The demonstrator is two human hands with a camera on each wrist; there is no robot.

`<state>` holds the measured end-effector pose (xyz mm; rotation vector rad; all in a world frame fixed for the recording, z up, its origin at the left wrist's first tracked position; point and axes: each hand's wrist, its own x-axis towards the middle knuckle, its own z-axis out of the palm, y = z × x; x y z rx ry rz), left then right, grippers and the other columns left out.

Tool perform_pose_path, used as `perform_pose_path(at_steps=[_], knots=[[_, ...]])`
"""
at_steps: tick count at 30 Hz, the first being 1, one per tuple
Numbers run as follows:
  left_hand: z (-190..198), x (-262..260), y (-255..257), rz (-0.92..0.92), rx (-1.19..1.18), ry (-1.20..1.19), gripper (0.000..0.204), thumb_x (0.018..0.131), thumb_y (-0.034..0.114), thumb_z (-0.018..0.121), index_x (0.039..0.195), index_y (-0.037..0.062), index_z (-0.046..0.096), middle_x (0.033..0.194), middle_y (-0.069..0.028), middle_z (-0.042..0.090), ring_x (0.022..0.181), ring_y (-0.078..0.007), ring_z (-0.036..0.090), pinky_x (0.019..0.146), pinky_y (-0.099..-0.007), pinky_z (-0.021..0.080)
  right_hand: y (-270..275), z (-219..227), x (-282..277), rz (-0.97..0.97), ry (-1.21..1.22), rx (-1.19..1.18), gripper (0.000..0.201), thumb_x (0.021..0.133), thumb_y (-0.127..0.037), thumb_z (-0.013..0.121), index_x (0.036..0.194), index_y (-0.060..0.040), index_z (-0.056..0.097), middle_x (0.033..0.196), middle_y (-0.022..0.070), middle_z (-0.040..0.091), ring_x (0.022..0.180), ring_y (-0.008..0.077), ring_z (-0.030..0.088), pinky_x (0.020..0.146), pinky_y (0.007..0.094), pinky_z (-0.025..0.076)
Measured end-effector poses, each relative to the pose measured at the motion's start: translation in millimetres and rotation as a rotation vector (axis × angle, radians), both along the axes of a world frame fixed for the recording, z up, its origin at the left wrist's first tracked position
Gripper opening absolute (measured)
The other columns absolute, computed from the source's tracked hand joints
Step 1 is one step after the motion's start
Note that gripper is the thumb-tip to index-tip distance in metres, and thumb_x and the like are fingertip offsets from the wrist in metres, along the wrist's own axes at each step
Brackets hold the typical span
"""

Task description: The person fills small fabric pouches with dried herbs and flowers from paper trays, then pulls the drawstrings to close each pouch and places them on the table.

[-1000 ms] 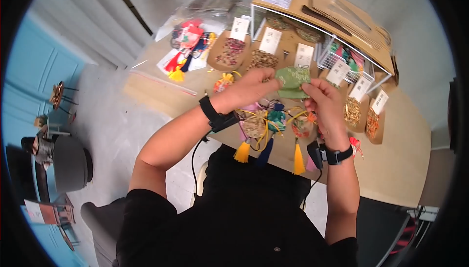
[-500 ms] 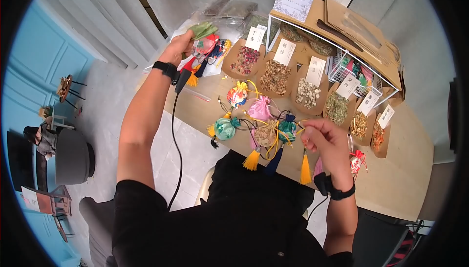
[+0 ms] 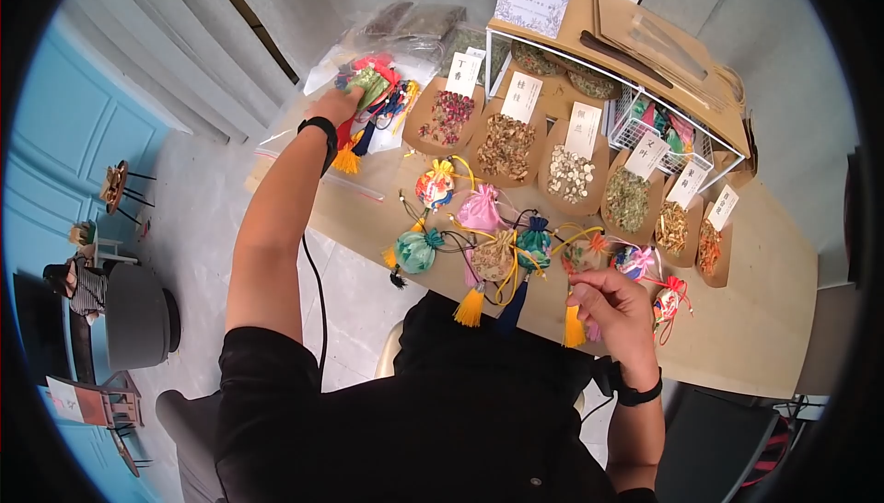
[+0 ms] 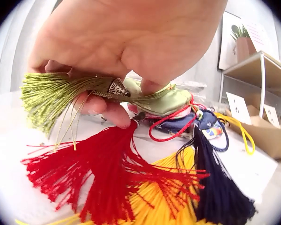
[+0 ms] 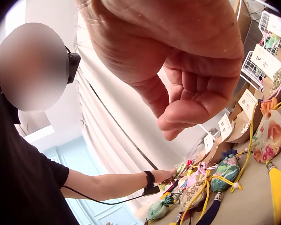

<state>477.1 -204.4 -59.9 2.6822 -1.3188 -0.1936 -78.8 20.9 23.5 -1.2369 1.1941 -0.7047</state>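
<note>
- Where the green sachet was held up above the far-left heap half a second ago, the left hand has now brought it down onto that heap of finished pieces at the far left corner of the bench; a second ago both hands worked it together over the middle.
- By my reading this means the piece is finished and is being laid with the others.
- Fingers and thumb of the left hand are curled round it in the left wrist view, pinching just behind the small metal cap that crowns its olive-green tassel.
- Satin-smooth and slightly puffed, the sachet is a small soft pouch; its tassel is a fan of fine loose threads.
- Under it lie a red tassel, a yellow tassel and a navy tassel, with looped red cord between them.
- Having left the sachet, the right hand hangs near the body above the near edge, fingers loosely curled, holding nothing that I can see.
- Just beyond it a row of brocade sachets lies tangled in yellow cord, tassels pointing toward the person.
- Farther back, kraft-paper trays of dried herbs stand with white label cards, beside a white wire basket.
</note>
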Motion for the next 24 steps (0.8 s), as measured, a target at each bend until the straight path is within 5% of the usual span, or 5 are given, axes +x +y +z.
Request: perform_pose_path(at_steps=[3, 10, 15, 18, 24], knots=[[8.1, -3.4, -2.1, -0.009, 0.146, -0.031, 0.08, 0.094, 0.072, 0.044, 0.14, 0.0112, 0.067, 0.143, -0.019, 0.066, 0.132, -0.0423, 0.061, 0.116, -0.0463, 0.041, -0.7, 2.3, 9.7, 0.024, 0.002, 0.023, 0.014, 0.103, -0.01, 0.069, 0.112, 0.0001, 0.074, 0.089, 0.0028, 0.073, 0.072, 0.0068, 0.064, 0.065, 0.023, 0.052], [-39.6, 57.8, -32.5, -0.215, -0.188, 0.372, 0.062, 0.099, 0.055, 0.049, 0.116, 0.0004, 0.073, 0.121, -0.0313, 0.071, 0.112, -0.0435, 0.069, 0.099, -0.0469, 0.052, -1.1, -6.9, 15.8, 0.052, 0.019, -0.013, 0.015, 0.103, -0.011, 0.07, 0.112, 0.0001, 0.074, 0.089, 0.0029, 0.073, 0.074, 0.0075, 0.065, 0.068, 0.0238, 0.054], [-38.5, 43.4, -36.8, -0.059, -0.396, 0.665, 0.058, 0.099, 0.047, 0.052, 0.097, -0.0062, 0.075, 0.11, -0.0353, 0.072, 0.111, -0.0458, 0.069, 0.098, -0.0477, 0.051, -3.8, -18.6, 17.2, 0.072, -0.003, 0.017, 0.015, 0.103, -0.011, 0.07, 0.113, -0.0004, 0.074, 0.089, 0.0029, 0.073, 0.075, 0.0072, 0.065, 0.067, 0.024, 0.053], [-64.5, 50.2, -47.8, -0.092, -0.288, 0.382, 0.056, 0.098, 0.047, 0.053, 0.099, -0.0032, 0.078, 0.111, -0.0345, 0.072, 0.117, -0.0443, 0.068, 0.1, -0.0435, 0.052, -2.1, -20.8, 26.4, 0.094, -0.017, -0.014, 0.016, 0.103, -0.01, 0.069, 0.114, -0.0001, 0.074, 0.088, 0.0025, 0.073, 0.074, 0.0069, 0.064, 0.066, 0.0239, 0.053], [-1.1, -7.1, -15.0, 0.003, 0.092, -0.04, 0.074, 0.092, 0.068, 0.055, 0.134, 0.0107, 0.071, 0.142, -0.0178, 0.067, 0.135, -0.0389, 0.06, 0.113, -0.0493, 0.043, -5.9, -18.6, 31.5, 0.115, 0.021, -0.033, 0.015, 0.102, -0.009, 0.071, 0.113, -0.0008, 0.074, 0.087, 0.0016, 0.073, 0.074, 0.0067, 0.065, 0.066, 0.0233, 0.051]])
